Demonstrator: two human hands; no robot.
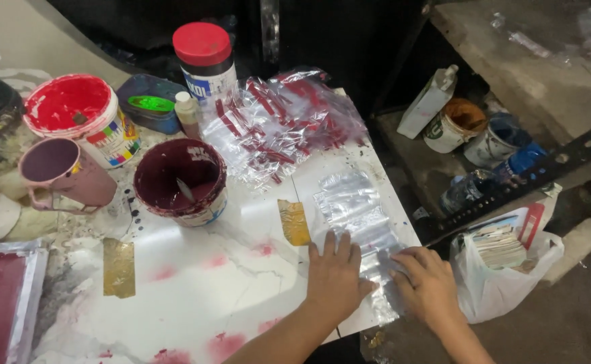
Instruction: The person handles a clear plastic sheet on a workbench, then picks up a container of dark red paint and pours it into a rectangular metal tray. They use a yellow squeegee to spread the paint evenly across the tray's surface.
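Clear plastic sheet (355,209) lies flat on the white counter (194,283), running from between my hands away from me. My left hand (336,276) rests palm down with fingers spread, pressing the sheet's left edge; my right hand (427,283) lies flat on its near end, fingers loosely bent, gripping nothing. Just beyond my left fingertips a strip of gold tape (295,222) sticks to the counter. Farther out past both hands sits a heap of clear bags with red strips (278,125). Off to my left stand a tub of dark red paint (181,180), a pink mug (63,172) and a bright red paint bucket (83,114). Right of my right hand slumps a white bag (504,263).
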